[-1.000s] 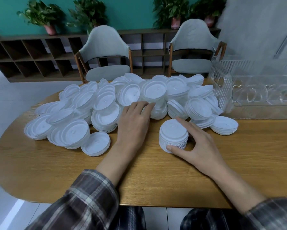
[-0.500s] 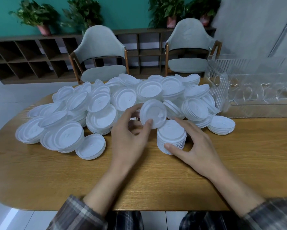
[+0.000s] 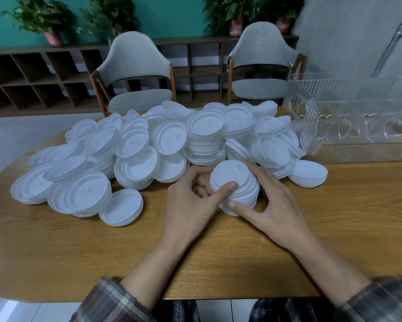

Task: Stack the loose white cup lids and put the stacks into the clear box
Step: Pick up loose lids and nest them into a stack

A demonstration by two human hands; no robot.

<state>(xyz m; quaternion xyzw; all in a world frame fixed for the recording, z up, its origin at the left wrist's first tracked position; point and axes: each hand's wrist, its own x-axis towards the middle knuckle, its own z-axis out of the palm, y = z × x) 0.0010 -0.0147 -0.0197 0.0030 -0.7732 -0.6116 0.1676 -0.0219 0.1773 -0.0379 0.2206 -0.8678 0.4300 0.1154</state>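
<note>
A big heap of loose white cup lids (image 3: 162,145) covers the far half of the wooden table (image 3: 79,252). In front of it stands a short stack of lids (image 3: 236,182). My left hand (image 3: 193,203) pinches the top lid of that stack, thumb on its near edge. My right hand (image 3: 272,205) curls round the stack's right side, its thumb at the base. The clear box (image 3: 358,122) stands at the far right of the table; its inside looks bare.
A small separate pile of lids (image 3: 309,174) lies to the right of the stack, and a single lid (image 3: 122,206) lies at the heap's near edge. Two grey chairs (image 3: 134,77) stand behind the table. Bare tabletop lies near me.
My left hand took a lid from the heap, carried it right and set it on top of the stack. My right hand stayed round the stack.
</note>
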